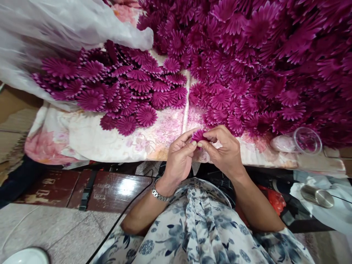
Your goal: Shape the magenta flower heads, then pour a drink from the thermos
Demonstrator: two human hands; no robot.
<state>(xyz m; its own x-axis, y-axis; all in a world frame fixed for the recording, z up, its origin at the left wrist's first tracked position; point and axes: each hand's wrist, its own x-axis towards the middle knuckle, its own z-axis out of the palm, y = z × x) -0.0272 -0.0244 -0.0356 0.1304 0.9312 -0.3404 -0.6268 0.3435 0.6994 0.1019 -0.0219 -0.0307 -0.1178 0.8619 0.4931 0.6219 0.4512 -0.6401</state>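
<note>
My left hand (pixel 180 156) and my right hand (pixel 224 150) meet at the near edge of a cloth-covered surface (pixel 82 139). Between their fingertips they pinch one small magenta fabric flower (pixel 198 135). A metal watch sits on my left wrist. Beyond the hands lies a smaller heap of the same magenta flowers (pixel 121 88) at left. A much larger heap (pixel 261 62) fills the right and the back.
A clear plastic bag (pixel 55 29) lies at the upper left, over part of the left heap. A clear cup (pixel 306 140) lies on its side at right. A metal cylinder (pixel 316 196) rests lower right. A white dish edge (pixel 26 256) shows at bottom left on the tiled floor.
</note>
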